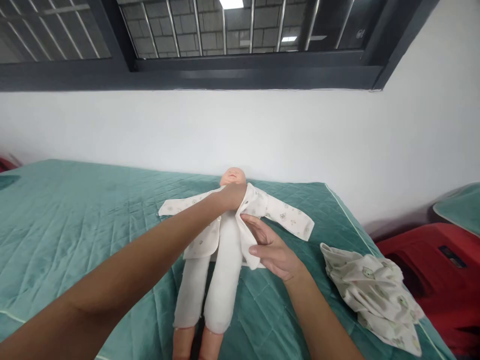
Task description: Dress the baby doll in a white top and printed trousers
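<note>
At the far left, a bit of something red (5, 164) is peeking out past the green bed cover (75, 220). The cover is spreading wide under a white wall (225, 130), and it is showing stitched lines. Up high, a dark window frame (247, 75) is running along the wall, with shiny bars (198, 27) showing inside it.

Near the middle, a little white jacket (202, 242) with tiny pictures is hanging open on a doll (229, 240). The doll is lying on the bed cover, with its head near the wall and its 2 legs pointing toward the person. The jacket's 2 sleeves are sticking out, 1 on each side.

The left hand (236, 196) is crossing the doll's chest and going under the jacket by the neck. Its fingers are hiding, so I can't tell how far open it is or what it is holding.

Just to the right, the right hand (272, 250) is curving loosely, with a gap showing between thumb and fingers. It is touching the jacket's front flap.

Farther right, a crumpled cloth (375, 295) with pictures is lying near the bed's edge. Past it, a big red thing (450, 295) is sitting under a green pad (459, 207).
</note>
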### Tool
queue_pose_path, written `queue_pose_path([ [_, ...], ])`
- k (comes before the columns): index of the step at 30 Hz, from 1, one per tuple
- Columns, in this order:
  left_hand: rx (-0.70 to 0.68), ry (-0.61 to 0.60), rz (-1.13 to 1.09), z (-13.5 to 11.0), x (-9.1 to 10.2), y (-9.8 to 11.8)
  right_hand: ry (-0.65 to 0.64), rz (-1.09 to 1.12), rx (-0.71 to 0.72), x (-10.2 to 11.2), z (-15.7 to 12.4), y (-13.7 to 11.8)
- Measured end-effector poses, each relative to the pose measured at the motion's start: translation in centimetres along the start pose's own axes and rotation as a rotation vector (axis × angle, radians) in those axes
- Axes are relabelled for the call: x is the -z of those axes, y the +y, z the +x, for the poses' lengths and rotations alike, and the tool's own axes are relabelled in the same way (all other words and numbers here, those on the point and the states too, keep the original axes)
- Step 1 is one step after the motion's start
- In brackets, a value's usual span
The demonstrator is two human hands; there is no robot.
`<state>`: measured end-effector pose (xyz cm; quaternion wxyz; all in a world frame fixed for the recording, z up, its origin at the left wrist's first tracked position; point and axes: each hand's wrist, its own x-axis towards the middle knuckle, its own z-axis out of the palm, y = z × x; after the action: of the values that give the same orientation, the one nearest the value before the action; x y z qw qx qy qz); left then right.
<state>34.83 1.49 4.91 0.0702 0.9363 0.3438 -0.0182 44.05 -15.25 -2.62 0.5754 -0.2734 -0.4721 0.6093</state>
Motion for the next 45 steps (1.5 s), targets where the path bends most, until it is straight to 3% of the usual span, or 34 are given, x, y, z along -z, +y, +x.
queue_pose_path([
  [6,-0.012,0.081,-0.180,-2.6,1.8,-0.8,-0.078,-0.013,-0.023,-0.6,0.3,-0.3],
  [8,-0.025,0.011,-0.218,-3.0,2.1,-0.4,-0.086,-0.023,-0.038,-0.6,0.2,-0.4],
  [11,-0.057,-0.106,-0.100,-3.3,1.9,0.4,-0.085,-0.025,-0.062,-0.6,0.1,-0.3],
  [13,-0.067,-0.104,-0.008,-3.3,1.6,0.8,-0.101,-0.043,-0.073,-0.4,0.0,-0.2],
  [18,0.019,0.024,0.042,-3.4,1.4,0.9,-0.254,-0.056,-0.075,-0.1,0.1,-0.2],
  [23,0.173,0.263,-0.057,-3.3,1.3,-1.1,-0.319,-0.022,-0.070,-0.6,0.1,-0.5],
  [27,0.286,0.383,-0.124,-2.9,-0.9,-3.2,-0.337,-0.012,-0.092,-0.7,-0.1,-0.5],
  [31,0.294,0.632,-0.281,-3.4,-3.5,-4.1,-0.244,-0.013,-0.087,0.0,-0.3,-0.4],
  [35,0.210,0.813,-0.437,-6.9,-5.8,-4.3,0.067,-0.001,0.050,1.1,0.1,-0.4],
  [38,0.280,0.903,-0.522,-11.0,-8.5,-4.8,0.313,-0.049,0.171,1.4,0.7,-0.2],
  [41,0.389,0.857,-0.639,-15.0,-11.6,-5.3,0.403,-0.200,0.268,1.4,1.1,0.5],
  [45,0.323,0.699,-0.719,-18.9,-14.0,-5.4,0.363,-0.542,0.270,1.3,0.7,2.4],
])
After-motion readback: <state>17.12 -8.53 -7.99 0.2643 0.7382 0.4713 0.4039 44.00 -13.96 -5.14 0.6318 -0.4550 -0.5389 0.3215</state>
